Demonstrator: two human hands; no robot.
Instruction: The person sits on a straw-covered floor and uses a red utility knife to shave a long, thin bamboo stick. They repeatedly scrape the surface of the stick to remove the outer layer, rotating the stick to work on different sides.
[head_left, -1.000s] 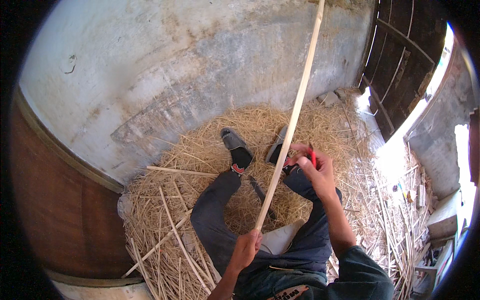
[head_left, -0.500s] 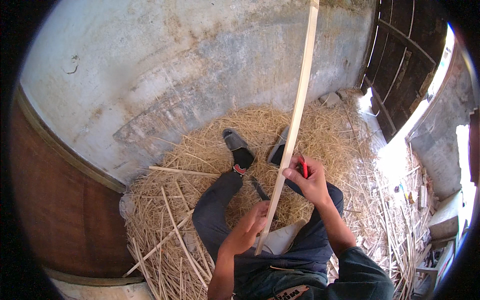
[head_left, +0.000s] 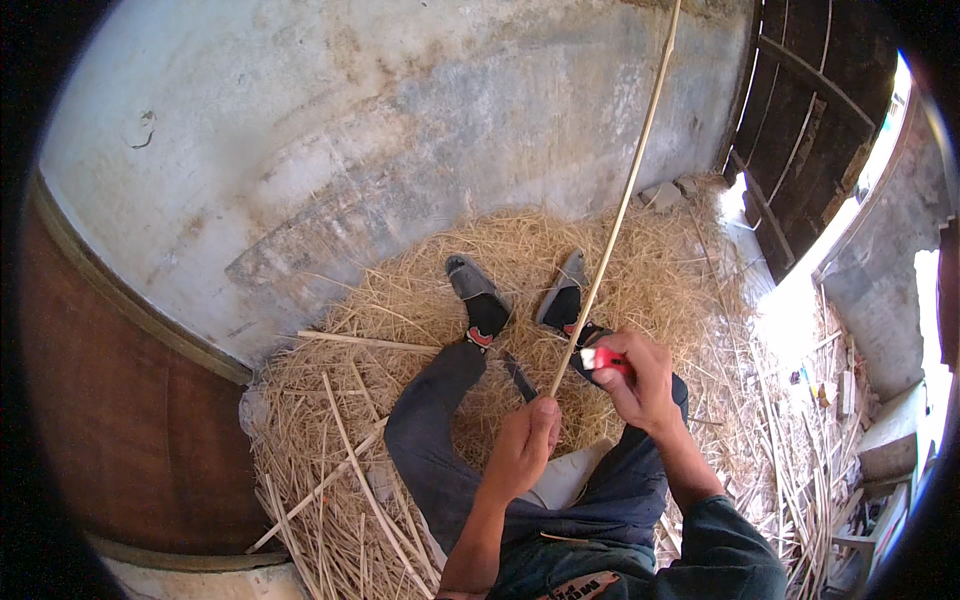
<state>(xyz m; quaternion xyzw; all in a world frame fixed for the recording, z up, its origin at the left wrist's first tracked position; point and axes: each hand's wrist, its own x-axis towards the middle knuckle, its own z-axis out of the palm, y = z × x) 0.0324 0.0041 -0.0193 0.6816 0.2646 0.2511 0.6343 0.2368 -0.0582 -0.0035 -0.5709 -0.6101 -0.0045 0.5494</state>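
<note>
A long, pale bamboo strip (head_left: 630, 190) slants up from my lap past the top of the view, its narrow edge turned toward me. My left hand (head_left: 522, 445) grips its lower end, thumb on top. Just right of the strip, my right hand (head_left: 640, 375) is closed around a small red utility knife (head_left: 610, 361). The knife's front end shines white, so its blade detail is washed out. Whether the knife touches the strip, I cannot tell. Between my legs lies a dark, flat, blade-like tool (head_left: 518, 378), partly hidden toward my left hand.
Straw-like shavings (head_left: 400, 290) cover the floor around my outstretched feet. Loose strips (head_left: 345, 465) lie in a pile at the left, more sticks (head_left: 790, 450) at the right. A stained wall (head_left: 400, 140) rises ahead; a dark plank door (head_left: 810, 130) stands at the far right.
The strip has turned from its broad face to its narrow edge, and its top leans further right. My left hand now wraps its lower end. My right hand has come off the strip, still holding the knife.
</note>
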